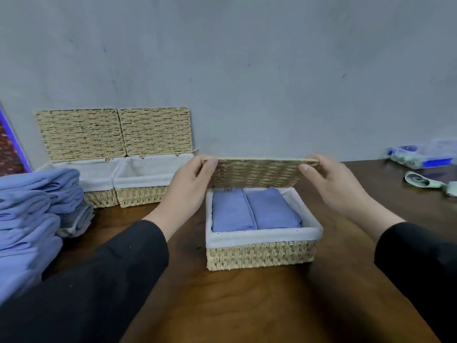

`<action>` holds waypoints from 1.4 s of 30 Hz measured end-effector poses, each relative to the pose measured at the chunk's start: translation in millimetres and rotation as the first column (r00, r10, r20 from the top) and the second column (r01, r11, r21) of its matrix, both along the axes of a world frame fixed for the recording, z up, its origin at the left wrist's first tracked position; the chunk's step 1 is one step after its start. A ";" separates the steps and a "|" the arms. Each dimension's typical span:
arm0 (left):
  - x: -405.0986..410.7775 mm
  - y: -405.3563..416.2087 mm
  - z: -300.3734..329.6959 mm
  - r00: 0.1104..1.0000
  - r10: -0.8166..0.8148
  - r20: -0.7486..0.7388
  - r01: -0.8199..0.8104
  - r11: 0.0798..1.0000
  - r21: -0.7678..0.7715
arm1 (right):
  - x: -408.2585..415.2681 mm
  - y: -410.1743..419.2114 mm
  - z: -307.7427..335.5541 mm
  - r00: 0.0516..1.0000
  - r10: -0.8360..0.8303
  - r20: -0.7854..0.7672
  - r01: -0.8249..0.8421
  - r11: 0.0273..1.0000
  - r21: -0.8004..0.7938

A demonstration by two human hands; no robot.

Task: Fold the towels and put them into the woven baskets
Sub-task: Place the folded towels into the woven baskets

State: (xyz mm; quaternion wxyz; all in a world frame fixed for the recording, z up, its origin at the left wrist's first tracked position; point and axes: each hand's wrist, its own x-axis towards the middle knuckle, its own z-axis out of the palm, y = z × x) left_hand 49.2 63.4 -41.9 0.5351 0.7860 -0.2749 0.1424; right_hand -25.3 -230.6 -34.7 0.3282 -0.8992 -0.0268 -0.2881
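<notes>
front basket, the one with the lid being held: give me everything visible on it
The front basket is rectangular, woven from pale straw-like fibre, with a white cloth liner folded over its rim. It sits on the dark wooden table, apart from the two open baskets by the wall. Two folded blue towels lie side by side inside. Its woven lid is half raised, the left hand and right hand each gripping a front corner.
</notes>
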 end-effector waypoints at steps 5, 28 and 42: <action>-30.7 35.3 -41.2 0.994 -0.067 0.088 0.035 0.947 0.320 | -44.3 -14.5 -19.1 0.942 0.098 -0.322 -0.154 0.976 -0.155; 31.3 -41.5 -58.4 0.880 0.102 0.465 -0.432 0.580 0.691 | 54.0 74.1 -111.5 0.919 -0.383 0.099 0.387 0.816 -0.429; 160.2 -99.6 -80.1 0.860 0.138 0.491 -0.466 0.603 0.647 | 207.5 36.4 -123.0 0.956 -0.293 -0.004 0.288 0.941 -0.180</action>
